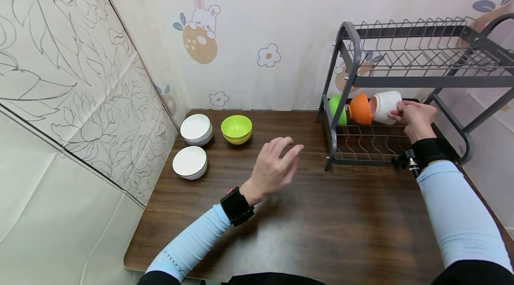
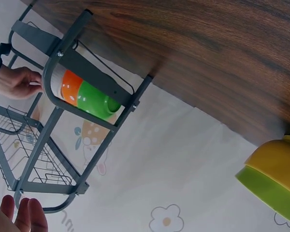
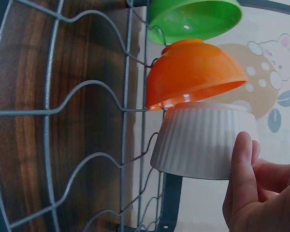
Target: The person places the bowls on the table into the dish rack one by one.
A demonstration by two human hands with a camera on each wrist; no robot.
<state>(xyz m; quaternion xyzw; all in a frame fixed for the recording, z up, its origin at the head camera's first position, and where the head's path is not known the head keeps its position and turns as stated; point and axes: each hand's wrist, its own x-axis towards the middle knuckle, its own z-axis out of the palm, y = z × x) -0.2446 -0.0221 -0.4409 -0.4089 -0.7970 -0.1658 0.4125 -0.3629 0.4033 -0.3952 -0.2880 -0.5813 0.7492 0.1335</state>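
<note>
My right hand (image 1: pixel 415 117) pinches a white ribbed bowl (image 3: pixel 198 140) by its edge on the rack's lower shelf. The bowl lies on its side, close against an orange bowl (image 3: pixel 193 72). Beyond the orange one stands a green bowl (image 1: pixel 337 110), also tipped on its side in the rack (image 1: pixel 433 81). My left hand (image 1: pixel 275 167) hovers over the table with its fingers loosely bent and nothing in them. To its left are two yellow-green bowls (image 1: pixel 237 128), one in the other, white stacked bowls (image 1: pixel 196 129) and another white bowl (image 1: pixel 190 163) in front.
The dark two-tier dish rack has an upper wire basket (image 1: pixel 425 48) above the right hand, and side posts close around the bowls. A patterned wall (image 1: pixel 261 84) stands behind the brown wooden table (image 1: pixel 321 231); another panel (image 1: pixel 80 75) rises at the left.
</note>
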